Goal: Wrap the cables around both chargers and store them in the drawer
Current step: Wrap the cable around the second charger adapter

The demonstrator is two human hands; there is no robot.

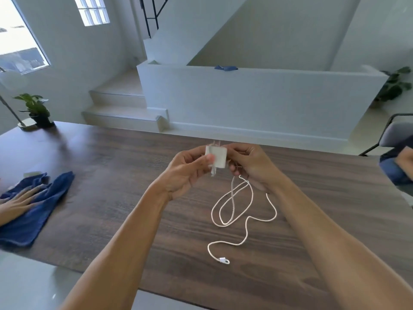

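Observation:
A small white charger [218,158] is held up above the dark wooden table [111,166], its prongs pointing away from me. My left hand [190,168] pinches it from the left, thumb on its face. My right hand [250,166] is closed on the white cable [245,222] right beside the charger. From that hand the cable hangs down in loose loops and trails across the table to its white plug end [224,260]. Only this one charger is in view, and I see no drawer.
A blue cloth [35,206] lies at the table's left with another person's hand [17,202] on it. A second person sits by a chair [395,135] at the right edge. A potted plant [36,110] stands at the far left corner. Stairs rise behind the table.

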